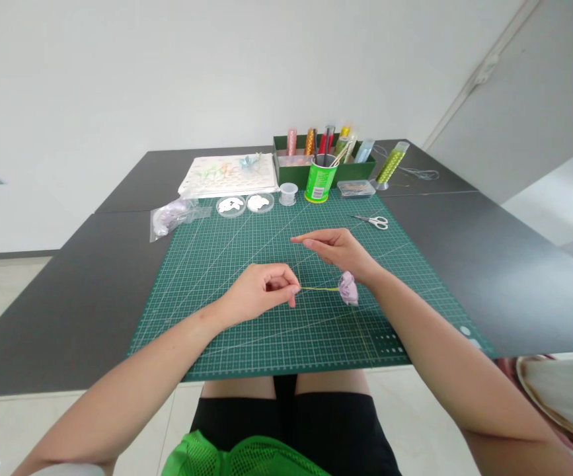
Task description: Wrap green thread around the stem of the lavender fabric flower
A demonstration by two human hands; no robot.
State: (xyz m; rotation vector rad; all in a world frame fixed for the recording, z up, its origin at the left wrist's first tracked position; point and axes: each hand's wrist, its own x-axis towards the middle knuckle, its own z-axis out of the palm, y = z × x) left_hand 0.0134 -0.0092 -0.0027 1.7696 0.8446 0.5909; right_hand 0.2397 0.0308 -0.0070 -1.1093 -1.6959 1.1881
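A pale lilac flower with a thin yellow-green stem lies sideways just above the green cutting mat. My left hand pinches the free end of that stem between thumb and fingertips. The bloom points right, close to my right wrist. Higher up and farther from me, my right hand hovers over the mat with fingers stretched out flat and the thumb alongside them. I see nothing clearly held in it. White-handled scissors rest on the mat beyond my right hand.
At the back stand a green can of sticks, a dark green box with colored rolls, and a yellow-green roll. White sheets, two round dishes with white pieces, a small clear tub and a plastic bag lie leftward.
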